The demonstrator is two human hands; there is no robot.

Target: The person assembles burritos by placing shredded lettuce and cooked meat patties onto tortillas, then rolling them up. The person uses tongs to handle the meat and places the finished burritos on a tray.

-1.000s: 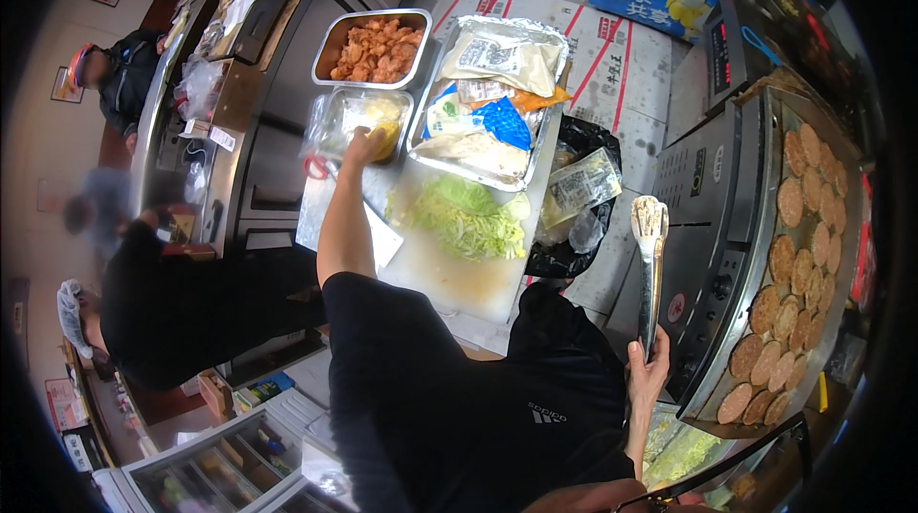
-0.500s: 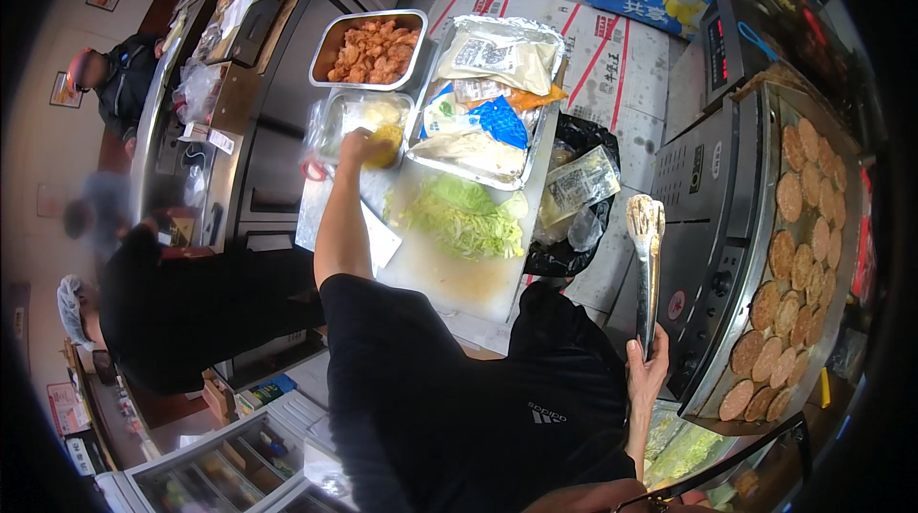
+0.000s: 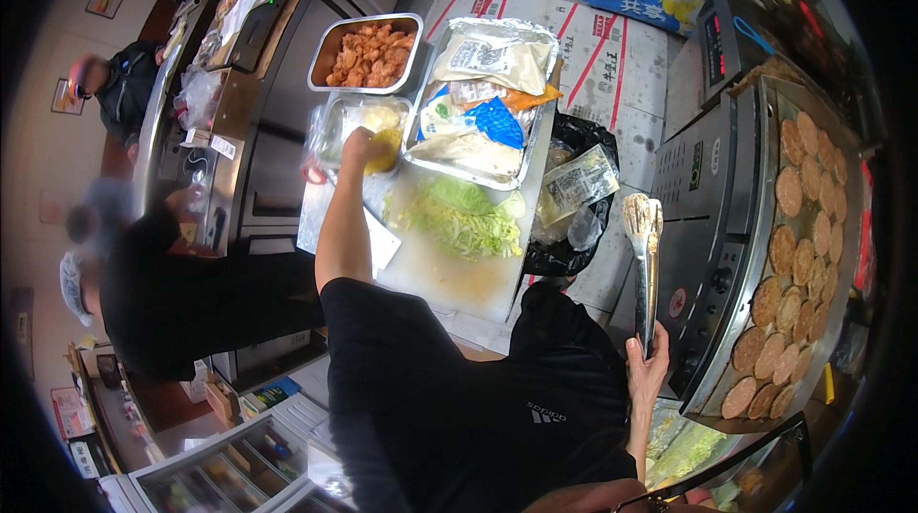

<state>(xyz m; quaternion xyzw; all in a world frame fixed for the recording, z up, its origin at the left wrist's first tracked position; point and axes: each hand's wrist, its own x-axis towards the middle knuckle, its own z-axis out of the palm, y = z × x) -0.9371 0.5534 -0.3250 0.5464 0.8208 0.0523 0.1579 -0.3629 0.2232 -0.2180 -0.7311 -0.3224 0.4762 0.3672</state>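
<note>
My left hand [image 3: 358,145] reaches over a clear plastic container [image 3: 411,121], against the yellow food [image 3: 386,148] in it; paler pieces lie behind. The fingers are blurred and partly hidden, so I cannot tell their grip. My right hand [image 3: 648,360], low beside the griddle, is closed around the handle end of metal tongs [image 3: 644,269]. The tongs stand nearly upright, with food residue on their tips. Shredded lettuce [image 3: 473,221] lies on a white cutting board [image 3: 459,288] in front of me.
A metal pan of fried chicken pieces [image 3: 375,54] and a foil-lined tray [image 3: 413,152] with bagged food sit farther back. Right of the board is a black rubbish bag [image 3: 547,260]. Several round patties [image 3: 789,193] cover the griddle [image 3: 722,410]. A person in black [image 3: 210,298] stands at left.
My left hand stays at the container, shifting only slightly. My right hand keeps hold of the tongs. The person in black at left has moved an arm toward the counter and raised the head.
</note>
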